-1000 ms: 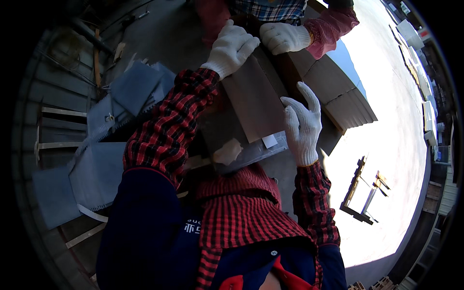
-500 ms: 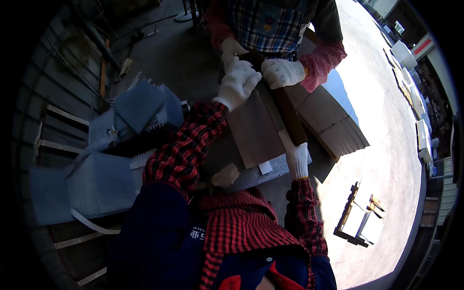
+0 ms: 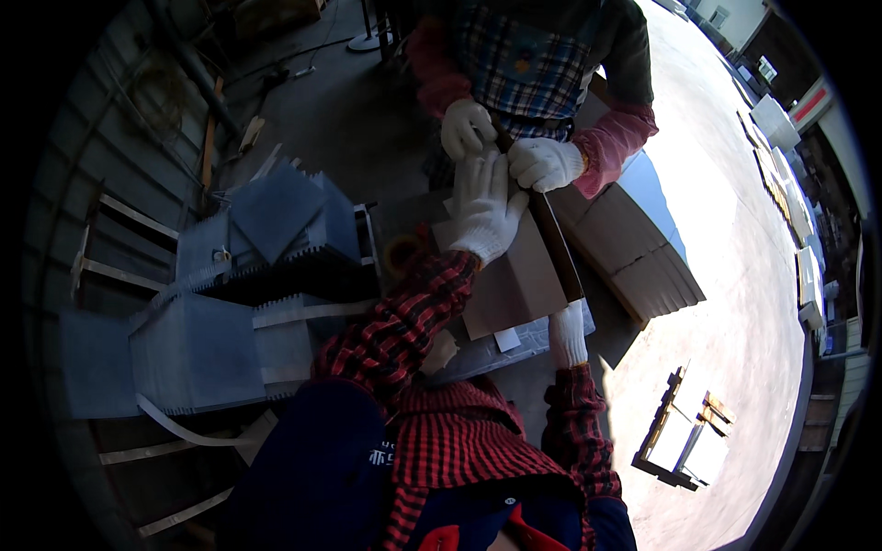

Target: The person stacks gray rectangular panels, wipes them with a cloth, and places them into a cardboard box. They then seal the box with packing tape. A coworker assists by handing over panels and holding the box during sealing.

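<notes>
My left hand (image 3: 487,216), in a white knit glove, lies with its fingers stretched out over the far part of a flat brown board (image 3: 519,285). Along the board's right side runs a long dark brown strip (image 3: 561,255). My right hand (image 3: 569,335), gloved as well, is at the strip's near end; its fingers are hidden behind the strip and the board. Across from me, a co-worker's gloved hand (image 3: 542,165) is closed at the strip's far end. The co-worker's other gloved hand (image 3: 467,129) is just beyond my left fingertips.
A grey-wrapped surface (image 3: 469,358) lies under the board, with a tape roll (image 3: 401,253) beside it. Stacked bluish-grey sheets (image 3: 197,349) stand at left, and a stack of cardboard (image 3: 629,243) at right. A pallet (image 3: 684,432) lies on the sunlit floor.
My left hand has moved right and nearer to me, and its curled fingers are now stretched out. The co-worker's left-side hand has lifted away from the strip. The strip's near end has shifted slightly nearer.
</notes>
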The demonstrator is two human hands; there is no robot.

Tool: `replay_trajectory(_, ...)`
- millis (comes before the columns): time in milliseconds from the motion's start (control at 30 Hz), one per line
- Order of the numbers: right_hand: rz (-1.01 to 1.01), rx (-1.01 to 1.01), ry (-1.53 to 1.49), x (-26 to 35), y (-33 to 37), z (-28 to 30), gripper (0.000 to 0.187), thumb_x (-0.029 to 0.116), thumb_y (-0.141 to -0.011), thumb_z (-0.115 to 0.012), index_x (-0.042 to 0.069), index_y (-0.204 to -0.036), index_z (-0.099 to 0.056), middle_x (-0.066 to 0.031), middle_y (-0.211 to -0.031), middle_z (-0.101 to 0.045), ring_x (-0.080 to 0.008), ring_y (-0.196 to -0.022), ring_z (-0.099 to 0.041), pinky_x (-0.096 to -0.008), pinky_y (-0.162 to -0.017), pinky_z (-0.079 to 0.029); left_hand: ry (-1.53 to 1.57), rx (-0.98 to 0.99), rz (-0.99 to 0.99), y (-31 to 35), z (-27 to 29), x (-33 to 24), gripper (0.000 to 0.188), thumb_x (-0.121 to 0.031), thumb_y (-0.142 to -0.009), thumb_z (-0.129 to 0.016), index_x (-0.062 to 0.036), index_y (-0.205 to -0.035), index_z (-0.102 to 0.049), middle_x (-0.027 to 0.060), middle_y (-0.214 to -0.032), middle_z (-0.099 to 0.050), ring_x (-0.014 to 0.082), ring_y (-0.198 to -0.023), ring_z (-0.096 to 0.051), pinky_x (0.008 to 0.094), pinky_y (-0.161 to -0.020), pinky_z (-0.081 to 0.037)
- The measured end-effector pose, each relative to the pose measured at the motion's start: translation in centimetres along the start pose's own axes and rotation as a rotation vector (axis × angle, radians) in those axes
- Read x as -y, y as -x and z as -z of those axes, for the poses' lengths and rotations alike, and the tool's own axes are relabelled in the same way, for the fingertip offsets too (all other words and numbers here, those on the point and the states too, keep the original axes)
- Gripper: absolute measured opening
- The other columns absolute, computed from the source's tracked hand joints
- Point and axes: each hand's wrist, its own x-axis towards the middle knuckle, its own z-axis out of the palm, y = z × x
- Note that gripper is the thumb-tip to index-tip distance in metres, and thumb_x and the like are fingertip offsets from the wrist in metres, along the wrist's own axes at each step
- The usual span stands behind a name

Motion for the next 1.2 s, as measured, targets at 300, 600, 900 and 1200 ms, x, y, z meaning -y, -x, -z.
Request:
replay_trajectory(300,-0.274,0.129,-0.583,5.0,-0.8,3.7,0.051,0.026,-0.101,-0.057,-0.003,-0.142,-0.053,-0.0118,-0.122,-0.068,-0.02,-0.112,-0.063,-0.0299,-0.1,-0.046,-0.255,0.064,0.364,-1.7,-0.7,-3.9,0.063,-0.022,-0.091,-0.06,-0.0056,-0.149,-0.04,0.0144,-0.151,-0.04,0.0339,-0.146,-0.029,0.0532,-0.116,-0.029)
replay_trajectory(600,0.129,0.001,0.094,4.7,-0.5,0.4,0.052,0.008,-0.089,-0.069,0.002,-0.139,-0.059,-0.0257,-0.145,-0.053,-0.0383,-0.134,-0.054,-0.0398,-0.11,-0.044,1.736,-0.543,0.415,-0.2,-6.2,2.1,0.027,-0.023,-0.109,-0.042,-0.0087,-0.128,-0.056,0.0017,-0.103,-0.057,0.0106,-0.092,-0.059,0.0217,-0.081,-0.051)
replay_trajectory(900,0.249,0.041,0.511,6.2,0.1,0.3,0.056,0.022,-0.084,-0.079,0.014,-0.136,-0.062,-0.0257,-0.148,-0.049,-0.0433,-0.12,-0.06,-0.0433,-0.093,-0.054,1.389,-0.62,0.63,1.9,-7.0,1.4,0.032,-0.018,-0.107,-0.045,-0.002,-0.131,-0.058,0.0051,-0.117,-0.061,0.013,-0.105,-0.06,0.0255,-0.093,-0.049)
replay_trajectory(1200,0.422,-0.053,0.921,6.8,1.4,-0.7,0.04,0.027,-0.097,-0.065,0.021,-0.136,-0.065,-0.0172,-0.152,-0.05,-0.0437,-0.15,-0.028,-0.0618,-0.121,-0.02,1.165,0.285,0.892,15.9,7.9,6.5,0.04,-0.016,-0.103,-0.045,-0.0032,-0.139,-0.057,0.0096,-0.131,-0.063,0.0204,-0.124,-0.057,0.0339,-0.107,-0.044)
